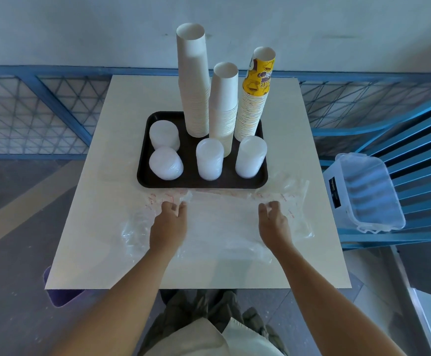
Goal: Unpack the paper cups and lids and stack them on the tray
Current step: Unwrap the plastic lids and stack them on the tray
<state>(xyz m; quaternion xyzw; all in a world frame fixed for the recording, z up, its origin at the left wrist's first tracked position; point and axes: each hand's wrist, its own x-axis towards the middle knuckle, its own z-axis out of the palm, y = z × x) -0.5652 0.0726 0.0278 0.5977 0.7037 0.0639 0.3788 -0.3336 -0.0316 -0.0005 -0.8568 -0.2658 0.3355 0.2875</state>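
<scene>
A black tray (191, 181) sits on the far half of the table. Three upside-down stacks of paper cups stand on it: a tall white one (194, 80), a shorter white one (224, 104) and a yellow-printed one (254, 98). In front of them stand several stacks of clear lids (209, 160). Clear plastic wrappers (222, 222) with red print lie flat on the table before the tray. My left hand (169, 224) pinches the wrapper's far edge on the left. My right hand (273, 222) pinches that edge on the right.
The white table (101, 201) ends just in front of me. A clear plastic box (368, 194) rests on a blue slatted chair (415, 150) at the right. A blue mesh railing (42, 111) runs behind the table. A purple bin (60, 294) sits below the left corner.
</scene>
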